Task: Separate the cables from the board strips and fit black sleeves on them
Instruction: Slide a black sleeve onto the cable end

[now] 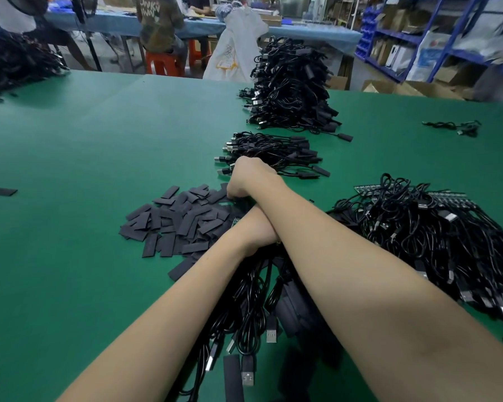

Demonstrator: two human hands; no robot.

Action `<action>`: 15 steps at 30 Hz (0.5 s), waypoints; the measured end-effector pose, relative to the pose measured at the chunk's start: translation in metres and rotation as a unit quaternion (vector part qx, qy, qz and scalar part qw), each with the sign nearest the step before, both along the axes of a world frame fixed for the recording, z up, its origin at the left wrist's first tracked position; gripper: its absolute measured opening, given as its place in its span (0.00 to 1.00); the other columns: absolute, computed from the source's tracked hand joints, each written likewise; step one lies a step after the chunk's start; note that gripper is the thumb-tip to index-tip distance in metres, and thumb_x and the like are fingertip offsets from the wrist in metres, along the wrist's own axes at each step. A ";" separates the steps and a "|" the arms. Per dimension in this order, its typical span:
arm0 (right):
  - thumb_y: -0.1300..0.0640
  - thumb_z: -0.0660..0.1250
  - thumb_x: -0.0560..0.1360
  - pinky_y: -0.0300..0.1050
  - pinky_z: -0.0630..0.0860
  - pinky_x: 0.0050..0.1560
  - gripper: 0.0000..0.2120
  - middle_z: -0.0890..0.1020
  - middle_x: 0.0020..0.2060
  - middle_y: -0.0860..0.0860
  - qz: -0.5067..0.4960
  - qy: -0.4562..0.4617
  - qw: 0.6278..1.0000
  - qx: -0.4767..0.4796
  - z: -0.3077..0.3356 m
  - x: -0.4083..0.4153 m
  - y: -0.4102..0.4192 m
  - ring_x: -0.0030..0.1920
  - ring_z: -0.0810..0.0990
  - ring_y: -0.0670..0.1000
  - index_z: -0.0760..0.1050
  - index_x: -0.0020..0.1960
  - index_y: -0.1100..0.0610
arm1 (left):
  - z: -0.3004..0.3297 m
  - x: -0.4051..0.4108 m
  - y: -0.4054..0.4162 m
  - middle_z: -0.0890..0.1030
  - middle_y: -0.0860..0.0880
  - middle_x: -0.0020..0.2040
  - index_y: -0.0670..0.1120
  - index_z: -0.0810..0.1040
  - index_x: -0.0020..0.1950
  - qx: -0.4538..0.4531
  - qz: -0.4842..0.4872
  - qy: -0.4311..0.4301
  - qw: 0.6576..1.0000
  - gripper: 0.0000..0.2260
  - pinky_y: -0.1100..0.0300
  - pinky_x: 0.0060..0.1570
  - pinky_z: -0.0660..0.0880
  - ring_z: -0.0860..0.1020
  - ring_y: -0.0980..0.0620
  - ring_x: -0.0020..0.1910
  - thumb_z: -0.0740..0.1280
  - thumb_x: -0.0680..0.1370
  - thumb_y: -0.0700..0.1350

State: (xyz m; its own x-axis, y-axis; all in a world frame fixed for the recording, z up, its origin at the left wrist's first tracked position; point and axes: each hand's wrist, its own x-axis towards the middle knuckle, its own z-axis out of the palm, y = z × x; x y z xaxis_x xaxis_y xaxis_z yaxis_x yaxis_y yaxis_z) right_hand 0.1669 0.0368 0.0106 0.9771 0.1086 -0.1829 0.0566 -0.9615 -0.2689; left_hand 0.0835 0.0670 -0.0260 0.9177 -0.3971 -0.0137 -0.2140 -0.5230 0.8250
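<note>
My arms cross over the green table (99,158). My right hand (250,178) reaches to the right edge of a heap of flat black sleeves (180,221), fingers curled down and pinching at a sleeve there. My left hand (257,229), half hidden under my right forearm, grips a bundle of black USB cables (250,300) that hangs toward me. A bit of green board strip (235,221) shows at its knuckles. A large tangle of cables on board strips (424,227) lies to the right.
A small stack of sleeved cables (276,152) lies just beyond my right hand, with a tall pile (291,85) behind it. A stray sleeve (3,192) sits far left and loose cables (456,126) far right. A person sits at the back bench, beside blue shelving.
</note>
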 end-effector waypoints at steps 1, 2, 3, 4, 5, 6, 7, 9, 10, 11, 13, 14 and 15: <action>0.54 0.72 0.76 0.49 0.72 0.45 0.16 0.76 0.53 0.55 0.003 0.010 1.000 0.005 0.000 0.000 0.000 0.48 0.74 0.58 0.73 0.60 0.58 | -0.001 0.001 0.000 0.73 0.38 0.71 0.36 0.69 0.72 0.008 -0.007 -0.001 1.000 0.17 0.50 0.71 0.66 0.70 0.44 0.72 0.62 0.82 0.34; 0.54 0.72 0.76 0.49 0.73 0.45 0.15 0.75 0.51 0.55 0.009 0.018 1.000 0.010 0.000 0.001 -0.001 0.48 0.75 0.58 0.74 0.57 0.59 | -0.001 0.001 -0.001 0.72 0.39 0.71 0.36 0.69 0.72 0.013 -0.014 -0.003 1.000 0.17 0.51 0.71 0.66 0.70 0.45 0.72 0.62 0.82 0.34; 0.54 0.73 0.75 0.49 0.74 0.44 0.13 0.76 0.50 0.55 0.017 0.024 0.999 0.014 0.000 0.001 -0.001 0.47 0.76 0.57 0.73 0.52 0.60 | -0.001 0.001 -0.001 0.73 0.39 0.71 0.36 0.69 0.72 0.010 -0.016 -0.003 1.000 0.17 0.51 0.71 0.66 0.70 0.45 0.71 0.63 0.83 0.35; 0.55 0.74 0.74 0.49 0.77 0.44 0.12 0.77 0.49 0.55 0.025 0.032 0.999 0.016 0.002 0.000 -0.002 0.47 0.78 0.57 0.73 0.48 0.60 | 0.000 0.000 -0.003 0.73 0.39 0.70 0.36 0.70 0.71 -0.001 -0.013 0.000 1.000 0.17 0.51 0.70 0.67 0.71 0.45 0.71 0.63 0.83 0.35; 0.55 0.76 0.73 0.49 0.79 0.45 0.13 0.79 0.49 0.56 0.035 0.044 0.998 0.019 0.004 -0.001 -0.003 0.47 0.80 0.57 0.74 0.47 0.60 | 0.000 -0.001 -0.004 0.75 0.39 0.68 0.36 0.71 0.70 -0.011 -0.011 0.001 1.000 0.15 0.52 0.68 0.69 0.72 0.44 0.69 0.62 0.83 0.35; 0.54 0.77 0.72 0.50 0.81 0.48 0.13 0.81 0.49 0.55 0.045 0.058 0.997 0.027 0.007 -0.003 -0.004 0.48 0.81 0.57 0.77 0.49 0.60 | 0.001 -0.001 -0.005 0.77 0.40 0.66 0.37 0.73 0.68 -0.019 -0.011 -0.001 1.000 0.13 0.55 0.65 0.72 0.74 0.45 0.67 0.62 0.83 0.36; 0.54 0.78 0.72 0.50 0.82 0.51 0.15 0.83 0.49 0.55 0.057 0.075 0.995 0.043 0.010 -0.005 -0.006 0.47 0.83 0.56 0.79 0.53 0.60 | 0.001 -0.002 -0.005 0.79 0.44 0.61 0.39 0.75 0.64 -0.028 -0.008 0.000 1.000 0.10 0.60 0.59 0.74 0.76 0.47 0.62 0.62 0.83 0.37; 0.55 0.78 0.72 0.48 0.81 0.49 0.15 0.86 0.50 0.54 0.081 0.099 0.989 0.073 0.016 -0.008 -0.011 0.46 0.84 0.52 0.83 0.56 0.59 | 0.004 -0.004 -0.006 0.78 0.54 0.51 0.47 0.74 0.57 -0.055 0.001 0.011 0.998 0.06 0.74 0.44 0.73 0.77 0.56 0.52 0.63 0.82 0.38; 0.57 0.78 0.72 0.47 0.80 0.46 0.14 0.87 0.50 0.54 0.091 0.100 0.987 0.081 0.019 -0.009 -0.013 0.45 0.84 0.51 0.83 0.56 0.59 | 0.004 -0.004 -0.007 0.77 0.57 0.48 0.49 0.74 0.54 -0.070 0.004 0.014 0.997 0.06 0.76 0.38 0.71 0.76 0.60 0.48 0.63 0.82 0.38; 0.58 0.77 0.73 0.46 0.78 0.43 0.12 0.87 0.50 0.54 0.098 0.098 0.987 0.087 0.021 -0.010 -0.015 0.44 0.84 0.50 0.84 0.55 0.58 | 0.004 -0.004 -0.008 0.77 0.58 0.46 0.50 0.74 0.51 -0.082 0.006 0.016 0.996 0.08 0.76 0.35 0.70 0.75 0.63 0.45 0.64 0.81 0.37; 0.60 0.77 0.73 0.43 0.76 0.39 0.09 0.87 0.46 0.54 0.108 0.093 0.985 0.099 0.026 -0.013 -0.017 0.40 0.83 0.49 0.85 0.53 0.57 | 0.004 -0.004 -0.008 0.80 0.55 0.44 0.51 0.76 0.47 -0.094 0.011 0.023 0.995 0.10 0.74 0.34 0.70 0.75 0.62 0.40 0.64 0.79 0.35; 0.60 0.77 0.73 0.42 0.76 0.38 0.07 0.87 0.43 0.52 0.112 0.092 0.984 0.105 0.027 -0.015 -0.018 0.38 0.82 0.48 0.86 0.51 0.56 | 0.004 -0.004 -0.009 0.82 0.52 0.45 0.49 0.78 0.49 -0.095 0.014 0.029 0.995 0.09 0.72 0.34 0.71 0.76 0.60 0.40 0.63 0.79 0.35; 0.60 0.77 0.72 0.41 0.76 0.37 0.05 0.86 0.39 0.50 0.114 0.090 0.983 0.112 0.028 -0.016 -0.019 0.37 0.82 0.47 0.86 0.48 0.54 | 0.004 -0.004 -0.009 0.83 0.48 0.47 0.46 0.79 0.52 -0.095 0.018 0.034 0.995 0.08 0.70 0.35 0.73 0.77 0.57 0.42 0.63 0.79 0.35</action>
